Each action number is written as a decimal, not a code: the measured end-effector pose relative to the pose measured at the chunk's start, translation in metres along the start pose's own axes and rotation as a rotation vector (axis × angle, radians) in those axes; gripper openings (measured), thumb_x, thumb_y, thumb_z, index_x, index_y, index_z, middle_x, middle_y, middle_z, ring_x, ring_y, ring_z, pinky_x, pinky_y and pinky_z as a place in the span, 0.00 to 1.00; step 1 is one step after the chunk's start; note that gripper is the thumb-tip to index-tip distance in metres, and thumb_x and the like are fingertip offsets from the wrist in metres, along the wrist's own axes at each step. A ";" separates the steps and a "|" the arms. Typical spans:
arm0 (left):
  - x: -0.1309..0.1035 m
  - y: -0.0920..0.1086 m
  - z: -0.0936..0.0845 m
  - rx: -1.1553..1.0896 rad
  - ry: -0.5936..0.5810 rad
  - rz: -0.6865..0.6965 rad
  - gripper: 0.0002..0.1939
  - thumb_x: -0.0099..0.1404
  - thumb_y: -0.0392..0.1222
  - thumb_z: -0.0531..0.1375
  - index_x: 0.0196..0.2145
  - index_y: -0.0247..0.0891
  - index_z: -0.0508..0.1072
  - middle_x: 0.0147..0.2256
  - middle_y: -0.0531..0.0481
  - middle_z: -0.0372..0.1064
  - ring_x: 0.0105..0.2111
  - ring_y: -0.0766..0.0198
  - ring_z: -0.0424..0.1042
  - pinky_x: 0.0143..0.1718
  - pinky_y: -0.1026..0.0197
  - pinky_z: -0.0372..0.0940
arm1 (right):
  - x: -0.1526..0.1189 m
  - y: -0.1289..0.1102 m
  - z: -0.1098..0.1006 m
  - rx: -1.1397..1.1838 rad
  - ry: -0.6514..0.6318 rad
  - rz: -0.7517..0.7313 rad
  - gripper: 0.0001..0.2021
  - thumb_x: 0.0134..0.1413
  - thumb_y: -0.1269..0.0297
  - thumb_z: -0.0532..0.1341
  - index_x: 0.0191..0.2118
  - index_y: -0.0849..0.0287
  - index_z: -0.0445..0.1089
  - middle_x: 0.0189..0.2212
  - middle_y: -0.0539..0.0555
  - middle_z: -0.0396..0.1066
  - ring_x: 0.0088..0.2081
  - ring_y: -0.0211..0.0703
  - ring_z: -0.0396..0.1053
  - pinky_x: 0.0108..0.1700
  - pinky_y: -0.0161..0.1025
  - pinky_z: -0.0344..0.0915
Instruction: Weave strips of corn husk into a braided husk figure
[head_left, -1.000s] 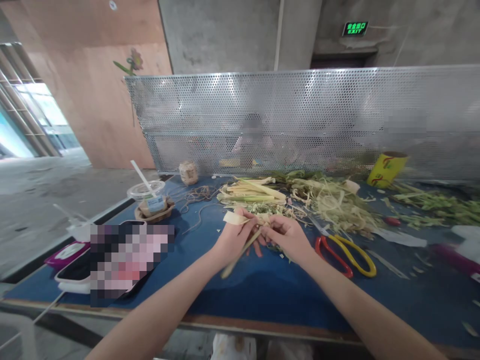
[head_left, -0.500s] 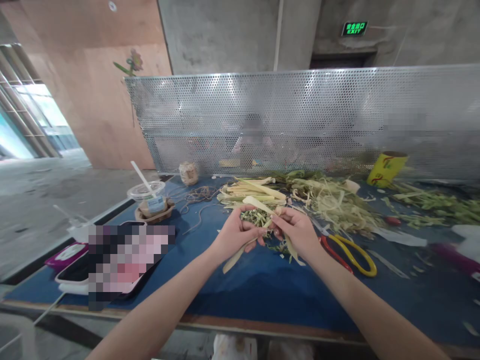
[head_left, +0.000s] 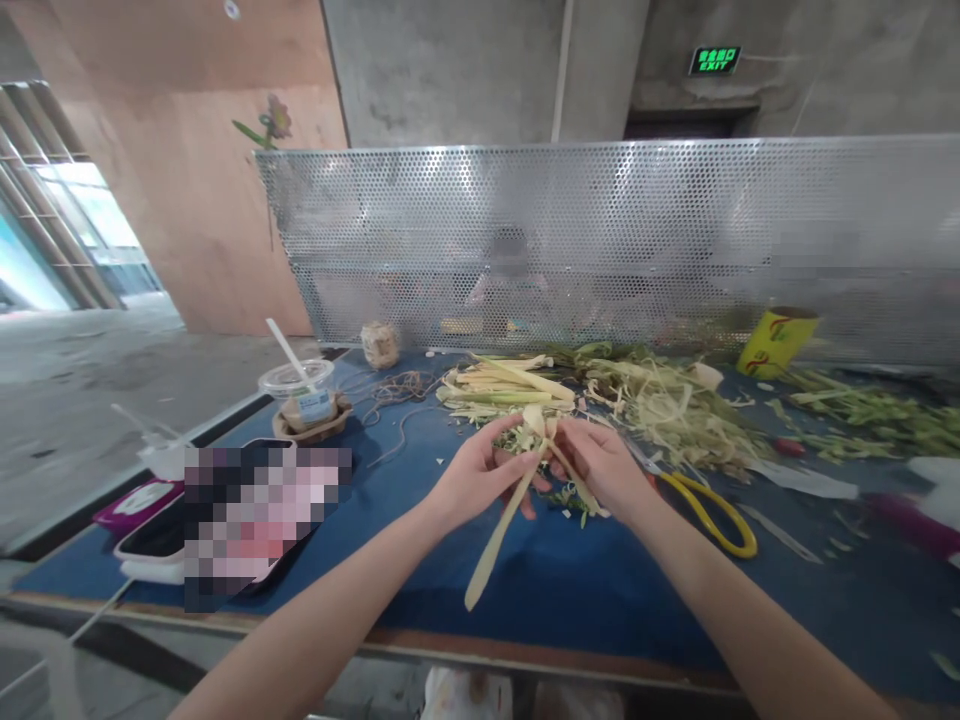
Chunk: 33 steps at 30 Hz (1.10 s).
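Long, flat, pale-yellow leaf strip (head_left: 496, 547): axis slants down-left, wearer-ward. Left hand (head_left: 480, 470) nearer, half-curled, thumb-pinching strip; right hand (head_left: 602, 465), fingertips together, pinches pale folded leaf (head_left: 551, 429) above strip's tail.

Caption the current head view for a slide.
Left hand and right hand hold pale plant strips over a blue table.

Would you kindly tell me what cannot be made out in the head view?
Head view throughout:
Pale strips: their crossing, partly covered by the fingers.
Scissors: the other handle, mostly hidden by the right wrist.
Purple object: blurred, and cut off by the right edge.
Person: blurred behind the perforated panel.
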<state>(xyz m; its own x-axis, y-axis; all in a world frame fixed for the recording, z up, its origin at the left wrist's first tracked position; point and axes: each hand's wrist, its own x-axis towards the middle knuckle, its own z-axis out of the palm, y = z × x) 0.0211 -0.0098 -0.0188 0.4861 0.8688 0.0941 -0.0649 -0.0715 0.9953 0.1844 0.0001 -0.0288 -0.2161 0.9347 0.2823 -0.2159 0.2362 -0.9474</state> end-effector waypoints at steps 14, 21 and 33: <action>0.007 -0.007 0.001 -0.071 0.068 0.079 0.20 0.49 0.49 0.63 0.36 0.33 0.70 0.19 0.52 0.70 0.14 0.69 0.66 0.17 0.67 0.63 | -0.002 0.011 0.008 -0.072 -0.040 -0.032 0.15 0.45 0.62 0.61 0.38 0.55 0.56 0.19 0.43 0.63 0.16 0.31 0.60 0.20 0.31 0.57; 0.008 -0.009 -0.001 0.139 0.214 0.119 0.13 0.49 0.46 0.63 0.22 0.32 0.70 0.16 0.53 0.68 0.14 0.70 0.66 0.17 0.69 0.59 | -0.008 0.000 0.002 -0.432 -0.032 -0.136 0.08 0.54 0.63 0.52 0.41 0.54 0.55 0.25 0.47 0.65 0.20 0.33 0.63 0.23 0.33 0.60; 0.006 -0.002 0.000 0.124 0.199 0.135 0.10 0.49 0.43 0.64 0.25 0.32 0.74 0.19 0.50 0.71 0.18 0.65 0.70 0.18 0.67 0.61 | -0.009 0.000 -0.001 -0.602 -0.088 -0.213 0.08 0.54 0.66 0.51 0.42 0.54 0.55 0.27 0.49 0.66 0.29 0.39 0.67 0.31 0.36 0.62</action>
<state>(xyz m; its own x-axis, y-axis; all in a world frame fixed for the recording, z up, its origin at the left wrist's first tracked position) 0.0243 -0.0043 -0.0201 0.2988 0.9257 0.2321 -0.0044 -0.2419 0.9703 0.1877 -0.0080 -0.0320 -0.3098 0.8317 0.4608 0.3037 0.5458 -0.7810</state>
